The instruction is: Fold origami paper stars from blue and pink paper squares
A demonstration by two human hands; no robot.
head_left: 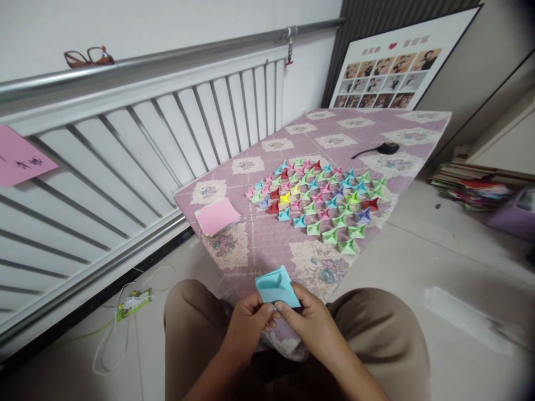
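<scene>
Between both hands is a blue folded paper (276, 287), held up over the near edge of the cloth-covered table (267, 245). Its upper part opens into a pocket-like fold. My left hand (249, 317) grips the lower left of the paper, thumb pressed on its bottom edge. Gripping the lower right, my right hand (307, 314) has its thumb beside the other thumb. Some fingers are hidden behind the paper. Further off, several rows of small folded paper pieces (321, 200) stand in many colours. A stack of pink paper sheets (218, 217) lies at the table's left edge.
A white radiator (167, 139) runs along the left wall, with glasses (89, 57) on its pipe. On the floor lie a power strip (134, 303) with cables and a clear plastic tray (466, 317). A black object with a cord (388, 148) rests on the table's far right.
</scene>
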